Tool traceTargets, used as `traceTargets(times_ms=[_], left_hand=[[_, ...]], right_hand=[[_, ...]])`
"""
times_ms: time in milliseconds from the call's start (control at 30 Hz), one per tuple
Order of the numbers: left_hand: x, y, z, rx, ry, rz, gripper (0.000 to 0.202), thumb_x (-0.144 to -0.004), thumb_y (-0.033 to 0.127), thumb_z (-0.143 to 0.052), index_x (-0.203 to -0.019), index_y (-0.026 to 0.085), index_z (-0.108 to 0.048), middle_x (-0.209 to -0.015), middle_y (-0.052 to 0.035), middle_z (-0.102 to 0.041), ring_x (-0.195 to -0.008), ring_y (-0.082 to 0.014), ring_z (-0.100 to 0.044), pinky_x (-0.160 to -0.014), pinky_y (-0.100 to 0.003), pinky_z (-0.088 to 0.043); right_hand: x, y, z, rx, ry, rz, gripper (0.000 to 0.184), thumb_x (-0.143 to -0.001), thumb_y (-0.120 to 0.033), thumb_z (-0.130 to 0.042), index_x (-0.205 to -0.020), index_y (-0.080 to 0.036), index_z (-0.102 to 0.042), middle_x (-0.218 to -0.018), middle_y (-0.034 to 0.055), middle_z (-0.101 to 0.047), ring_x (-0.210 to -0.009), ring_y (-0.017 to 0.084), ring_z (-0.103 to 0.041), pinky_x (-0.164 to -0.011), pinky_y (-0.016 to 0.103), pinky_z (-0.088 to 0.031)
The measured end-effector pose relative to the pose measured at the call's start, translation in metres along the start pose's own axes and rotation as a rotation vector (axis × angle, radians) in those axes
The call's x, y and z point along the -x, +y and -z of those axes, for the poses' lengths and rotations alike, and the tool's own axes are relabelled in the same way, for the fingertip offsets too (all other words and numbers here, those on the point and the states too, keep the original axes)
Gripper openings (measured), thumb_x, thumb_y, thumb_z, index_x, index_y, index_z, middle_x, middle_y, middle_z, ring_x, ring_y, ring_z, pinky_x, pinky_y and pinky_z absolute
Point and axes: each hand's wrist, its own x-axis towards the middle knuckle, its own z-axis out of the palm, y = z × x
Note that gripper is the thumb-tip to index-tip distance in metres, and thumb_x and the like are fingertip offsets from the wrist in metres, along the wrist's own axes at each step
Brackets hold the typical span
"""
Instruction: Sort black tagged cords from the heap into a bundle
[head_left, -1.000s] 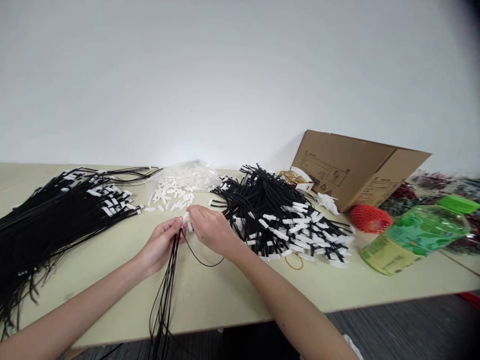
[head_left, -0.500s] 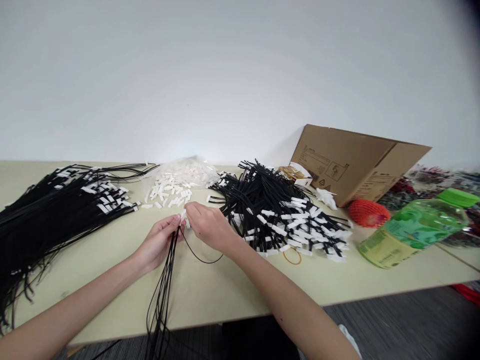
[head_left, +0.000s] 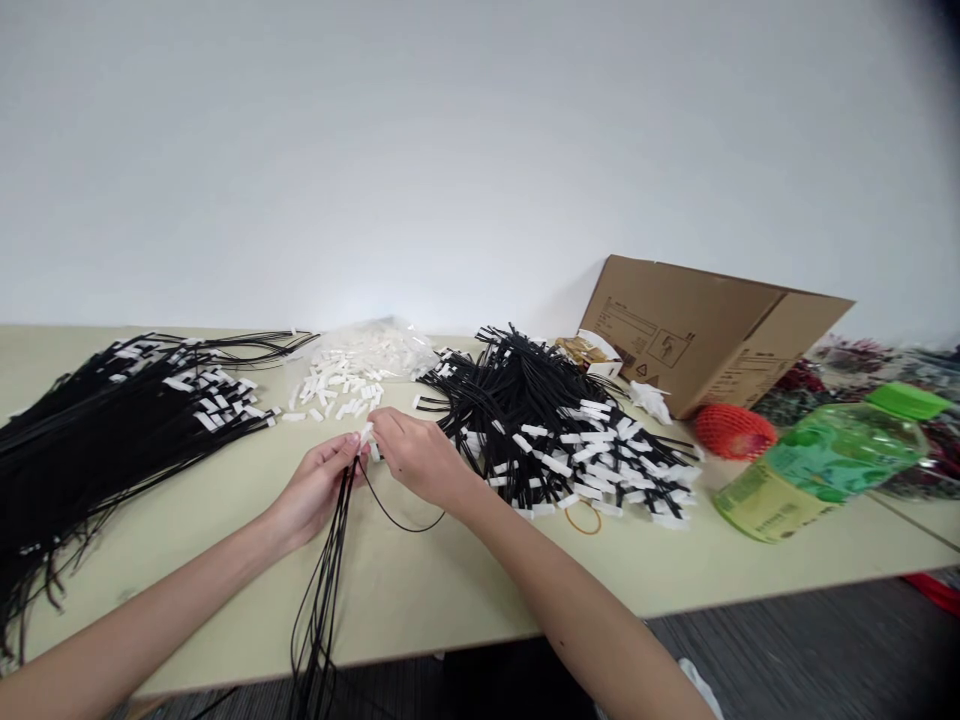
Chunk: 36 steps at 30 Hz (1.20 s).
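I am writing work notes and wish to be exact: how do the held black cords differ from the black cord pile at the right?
The held cords are few; the right pile has many. The held cords hang down from the left hand; the right pile lies on the table. Both have black cords.

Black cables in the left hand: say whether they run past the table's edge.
Past it: from the left hand, the black cables run down beyond the table's near edge, out of frame.
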Motion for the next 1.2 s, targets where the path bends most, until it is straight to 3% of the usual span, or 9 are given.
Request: traceTargets(times_ms=[567,1200], left_hand=[[-0.0001,-0.0007,0.0013,0.033,-0.01,0.029,0.026,-0.062,0.037,-0.071,-0.064,0.013,-0.061,-0.058,0.0025,-0.052,-0.051,-0.0069,-0.039,-0.049,-0.018,-0.032],[-0.0019,-0.0018,0.0016,0.019,-0.002,0.02,0.026,-0.063,0.036,-0.071,-0.063,0.013,-0.059,-0.058,0.0025,-0.05,-0.053,-0.0076,-0.039,-0.049,-0.017,-0.032]], right_hand=[[0.0008,0.0018,-0.0006,-0.112,0.01,-0.012,0.015,-0.089,-0.012,-0.03,-0.097,-0.015,-0.043,-0.091,0.006,-0.056,-0.085,0.015,-0.055,-0.07,0.023,-0.041],[0.0012,0.0017,-0.004,-0.052,0.041,0.006,0.014,-0.089,-0.013,-0.032,-0.093,-0.014,-0.045,-0.086,0.0048,-0.057,-0.079,0.014,-0.054,-0.063,0.022,-0.038]])
